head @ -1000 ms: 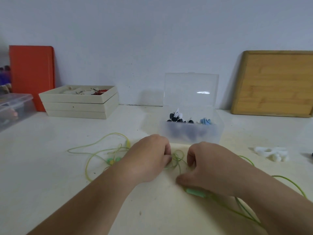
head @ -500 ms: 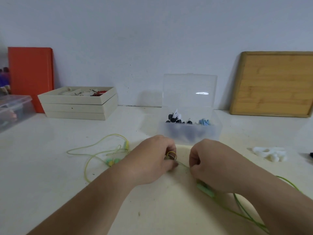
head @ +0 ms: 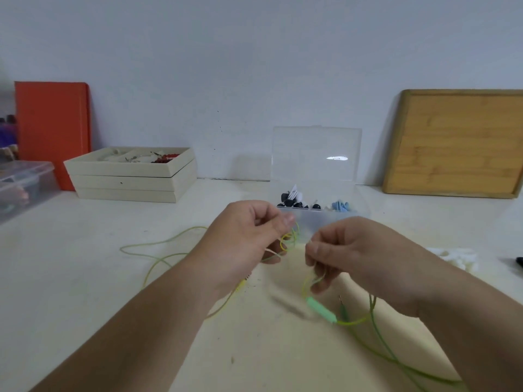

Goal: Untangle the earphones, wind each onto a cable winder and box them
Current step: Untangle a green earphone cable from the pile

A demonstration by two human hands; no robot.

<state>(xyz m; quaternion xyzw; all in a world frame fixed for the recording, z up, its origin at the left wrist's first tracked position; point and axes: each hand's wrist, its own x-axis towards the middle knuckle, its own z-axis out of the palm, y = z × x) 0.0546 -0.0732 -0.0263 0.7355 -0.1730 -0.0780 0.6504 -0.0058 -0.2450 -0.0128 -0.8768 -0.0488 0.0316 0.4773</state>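
Finding one: the knot (head: 288, 241) in the yellow-green earphone cable (head: 158, 244) sits in the short span between your two grips. A straight pull apart from here would likely cinch it tighter, because the tension would come on before any loop is opened. Finding two: the green inline remote (head: 321, 309), and what looks like the plug (head: 343, 305) beside it, hang below your right grip (head: 353, 256), close to the bench (head: 85, 273). A jerk could swing them through a loop and add a fresh tangle. Finding three: slack trails left across the bench and down past your right forearm, where it could snag under the arm. Pose: both hands are raised off the bench, in front of the open clear box (head: 325, 222) and well apart from the white cable winder (head: 458, 257) at the right. Your left grip (head: 246, 244) is clamped on the small loops, thumb against curled fingers. Your right grip pinches one strand between thumb and forefinger, lower fingers curled round the cable below. The palms face each other. Winding and boxing, in my judgement, are not yet begun.
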